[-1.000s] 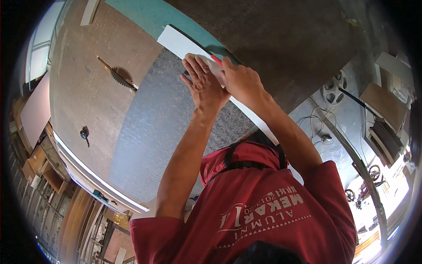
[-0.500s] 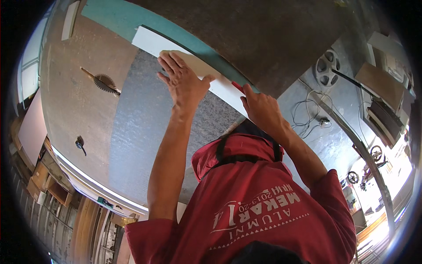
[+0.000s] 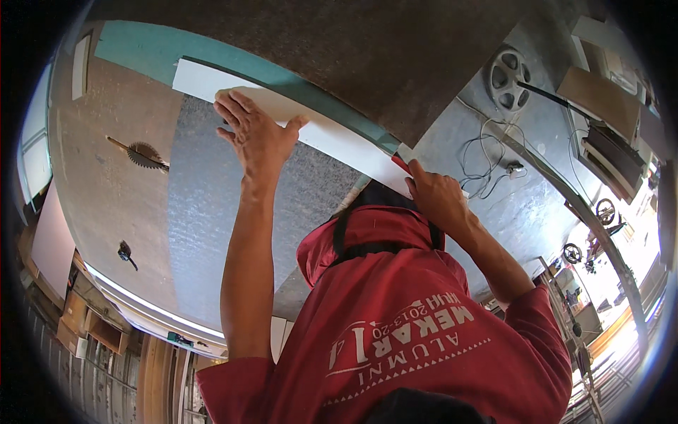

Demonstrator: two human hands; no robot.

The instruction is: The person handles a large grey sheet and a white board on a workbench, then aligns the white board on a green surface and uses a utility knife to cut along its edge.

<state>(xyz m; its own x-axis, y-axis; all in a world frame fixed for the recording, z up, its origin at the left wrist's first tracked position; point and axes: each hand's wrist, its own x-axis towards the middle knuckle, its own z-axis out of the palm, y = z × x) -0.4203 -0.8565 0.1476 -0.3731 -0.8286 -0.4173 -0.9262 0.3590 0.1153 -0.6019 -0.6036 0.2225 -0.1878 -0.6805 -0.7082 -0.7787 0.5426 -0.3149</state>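
A long white board (image 3: 335, 138) lies slantwise across the work surface in front of me. My left hand (image 3: 256, 138) rests on it left of the middle, fingers stretched out and thumb spread to the right. Toward the board's right end, my right hand (image 3: 439, 201) is closed around a slim red tool (image 3: 400, 164) that touches the board's far edge. Most of that tool is hidden by my fingers, so its exact kind cannot be told. A teal strip (image 3: 282, 71) runs along the board's far side.
Left on the brown tabletop (image 3: 127, 205), a toothed circular saw blade (image 3: 145, 155) pokes up through a slot. A small dark knob (image 3: 125, 251) sits nearer. A large dark brown sheet (image 3: 367, 56) lies beyond. At right, cables (image 3: 487, 152) and a spoked grey wheel (image 3: 507, 79) are on the floor.
My right hand has slid rightward along the board with the red tool, closer to its right end. My left hand stays spread on the board. The whole view has shifted a little.
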